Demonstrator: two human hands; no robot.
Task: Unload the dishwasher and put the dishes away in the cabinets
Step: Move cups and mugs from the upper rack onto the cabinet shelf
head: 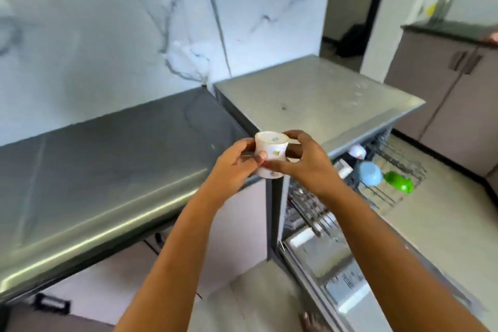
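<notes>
A small white cup (270, 146) with a faint printed pattern is held upside down, base up, above the counter's front corner. My left hand (235, 165) grips it from the left and my right hand (301, 159) from the right. The dishwasher (336, 272) stands open at the lower right, its door down. Its pulled-out upper rack (398, 167) holds a light blue cup (369, 173), a green cup (398, 181) and a white cup (358, 151). A lower rack (310, 213) beneath holds blurred metal items.
A dark glossy counter (107, 170) runs to the left, with pale cabinet doors (107, 286) below. The grey dishwasher top (318, 100) adjoins it under a marble wall (107, 35). Tall pale cabinets (452, 105) stand at right. A bare foot (310, 322) shows on the floor.
</notes>
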